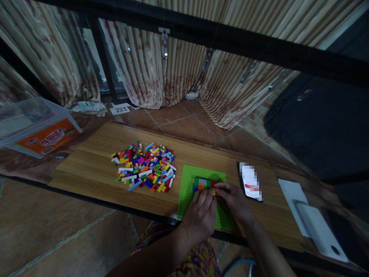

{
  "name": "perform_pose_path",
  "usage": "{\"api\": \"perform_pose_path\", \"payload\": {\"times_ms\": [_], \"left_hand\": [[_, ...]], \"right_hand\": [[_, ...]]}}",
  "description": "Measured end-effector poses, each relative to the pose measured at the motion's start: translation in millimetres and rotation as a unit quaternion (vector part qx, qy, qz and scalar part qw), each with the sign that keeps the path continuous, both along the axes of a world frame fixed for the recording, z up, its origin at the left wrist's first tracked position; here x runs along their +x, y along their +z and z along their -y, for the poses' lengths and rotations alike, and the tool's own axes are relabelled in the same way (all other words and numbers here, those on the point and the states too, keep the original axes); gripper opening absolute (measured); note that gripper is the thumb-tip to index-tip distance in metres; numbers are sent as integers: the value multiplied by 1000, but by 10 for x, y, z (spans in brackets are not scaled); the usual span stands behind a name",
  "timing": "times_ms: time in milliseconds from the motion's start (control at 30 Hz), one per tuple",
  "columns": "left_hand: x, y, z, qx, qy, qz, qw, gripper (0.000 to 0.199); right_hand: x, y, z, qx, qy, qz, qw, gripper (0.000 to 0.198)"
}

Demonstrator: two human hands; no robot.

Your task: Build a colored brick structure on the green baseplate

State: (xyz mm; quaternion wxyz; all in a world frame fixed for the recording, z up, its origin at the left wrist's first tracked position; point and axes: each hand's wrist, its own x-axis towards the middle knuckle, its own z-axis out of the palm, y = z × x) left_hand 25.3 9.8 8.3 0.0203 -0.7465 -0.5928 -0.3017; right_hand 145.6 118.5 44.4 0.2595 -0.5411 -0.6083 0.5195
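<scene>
A green studded baseplate lies on the wooden table. A low block of multicoloured toy bricks sits on its upper middle, showing green, light blue, orange, blue and red. My left hand bends its fingers together over the near side of this block, covering part of it. From the right, my right hand pinches at the block's right end, where a red brick and a bit of yellow show at the fingertips. Left of the plate spreads a heap of loose toy bricks in many colours.
Right of the plate lies a phone with a lit screen. White flat objects are at the table's right end. A clear plastic box with an orange label stands at far left. Curtains hang beyond the table.
</scene>
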Motion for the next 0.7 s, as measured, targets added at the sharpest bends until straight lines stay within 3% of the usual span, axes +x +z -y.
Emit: {"api": "perform_pose_path", "payload": {"times_ms": [333,533,700], "left_hand": [[49,1,-42,8,11,-41,999,39],[26,7,-34,-5,-6,-29,1000,41],[-73,98,-14,-29,-35,33,998,42]], "right_hand": [[-22,-13,-12,14,-22,11,1000,21],[-6,-60,-10,18,-23,-9,1000,25],[25,-84,52,-17,-43,-108,993,36]]}}
